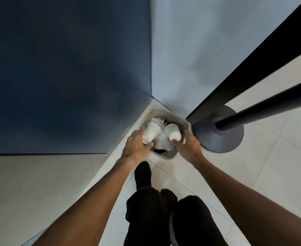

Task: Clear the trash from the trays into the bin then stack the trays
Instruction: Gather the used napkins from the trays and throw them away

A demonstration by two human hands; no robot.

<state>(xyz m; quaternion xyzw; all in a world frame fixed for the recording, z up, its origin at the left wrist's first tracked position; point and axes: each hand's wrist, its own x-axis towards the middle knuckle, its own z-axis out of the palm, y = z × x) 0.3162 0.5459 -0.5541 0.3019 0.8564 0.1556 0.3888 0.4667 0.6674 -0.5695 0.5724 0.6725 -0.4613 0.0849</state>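
A small grey bin (165, 112) stands in the floor corner, with crumpled white paper (161, 139) inside. My left hand (137, 146) grips a white paper cup (150, 133) over the bin's left side, the cup lying tilted with its bottom toward me. My right hand (187, 145) holds a second white paper cup (172, 133) over the bin's right side, its open mouth facing away. No tray is in view.
A dark blue wall (66, 68) is on the left and a pale wall (190, 50) on the right, meeting behind the bin. A black post on a round base (219, 128) stands right of the bin. My dark-trousered legs (156, 210) are below on white floor tiles.
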